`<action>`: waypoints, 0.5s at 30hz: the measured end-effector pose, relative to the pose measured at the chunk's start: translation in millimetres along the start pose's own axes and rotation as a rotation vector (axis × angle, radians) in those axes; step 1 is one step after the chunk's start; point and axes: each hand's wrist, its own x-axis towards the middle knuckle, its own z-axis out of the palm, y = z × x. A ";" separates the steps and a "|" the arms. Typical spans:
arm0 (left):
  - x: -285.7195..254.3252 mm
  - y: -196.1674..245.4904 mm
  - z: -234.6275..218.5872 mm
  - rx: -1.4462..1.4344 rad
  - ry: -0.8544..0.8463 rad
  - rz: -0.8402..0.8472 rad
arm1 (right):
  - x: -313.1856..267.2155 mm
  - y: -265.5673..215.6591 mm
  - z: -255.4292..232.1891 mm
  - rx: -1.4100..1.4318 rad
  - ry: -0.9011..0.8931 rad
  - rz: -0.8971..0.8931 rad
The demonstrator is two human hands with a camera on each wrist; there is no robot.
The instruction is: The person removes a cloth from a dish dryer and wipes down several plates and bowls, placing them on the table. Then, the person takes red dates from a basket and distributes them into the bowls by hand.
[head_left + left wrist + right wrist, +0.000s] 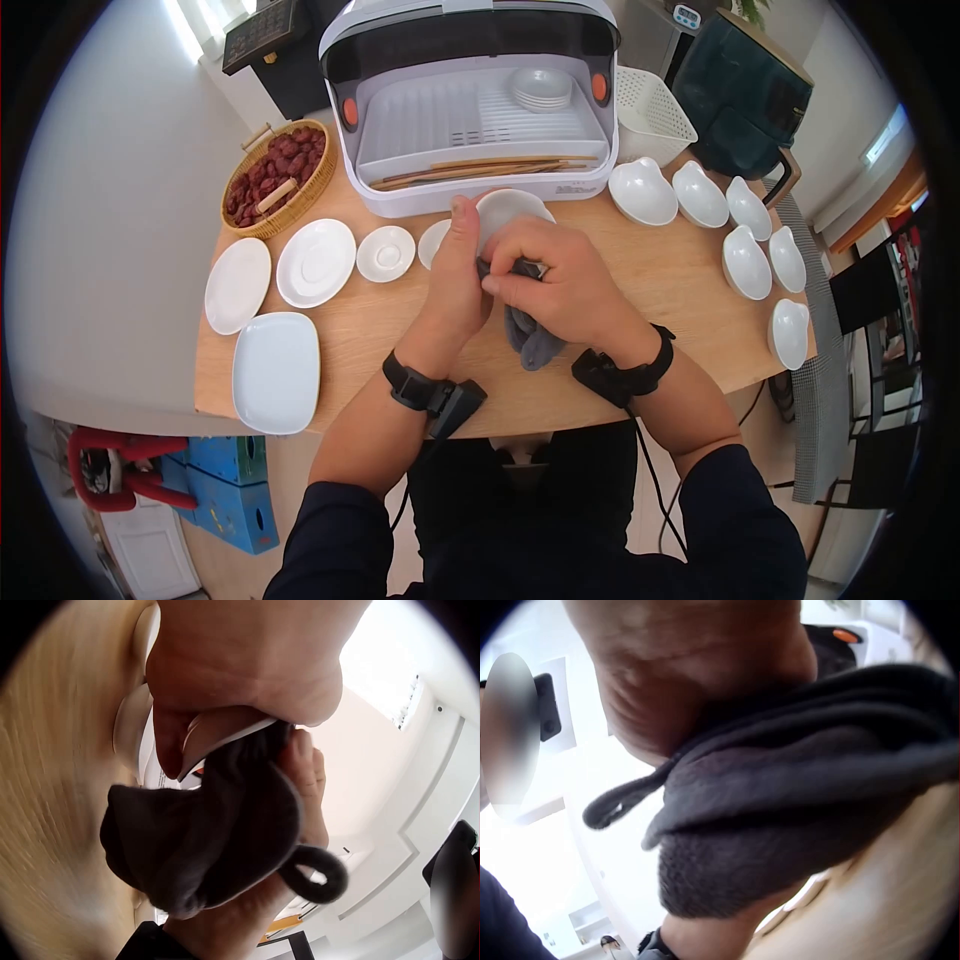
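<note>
In the head view my left hand (458, 280) grips a white bowl (512, 206) by its side, thumb pointing up along it. My right hand (562, 278) pinches a dark grey cloth (534, 342) against the near side of the bowl, and the cloth's loose end hangs below the fingers. From the left wrist, the cloth (244, 817) covers part of the bowl (216, 735), and a hanging loop shows at one corner. The right wrist view is mostly filled by the folded cloth (780, 799) under my palm.
A white dish cabinet (480, 190) stands behind, holding stacked saucers (542, 88) and chopsticks (480, 168). White plates (316, 262) and a square plate (276, 372) lie left, near a basket of dates (280, 175). Several white bowls (747, 262) and a green air fryer (740, 95) are right.
</note>
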 end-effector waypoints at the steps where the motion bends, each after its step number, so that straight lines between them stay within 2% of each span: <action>1: -0.1 -0.1 1.3 0.000 -0.003 -0.003 | 0.0 1.0 2.9 0.258 0.095 0.001; 4: 0.5 5.0 -1.7 0.033 0.039 0.037 | 0.9 -10.7 -4.5 0.134 0.106 -0.034; 5: 3.4 10.5 -6.7 -0.052 0.034 0.048 | 0.3 -16.2 -5.9 0.135 0.100 -0.038; 7: 6.2 18.7 -10.1 -0.175 0.071 0.040 | -1.5 -24.7 -5.8 -0.459 0.096 -0.217; 8: 7.3 19.3 -10.8 -0.173 0.075 0.042 | -2.3 -23.7 -2.6 -0.456 0.095 -0.220; 10: 8.7 16.9 -9.1 -0.132 0.142 0.029 | -7.4 -19.2 3.7 -0.755 0.092 -0.151; 15: 8.7 23.7 -9.8 -0.157 0.029 -0.022 | -3.9 -13.7 -10.6 -0.874 0.141 -0.215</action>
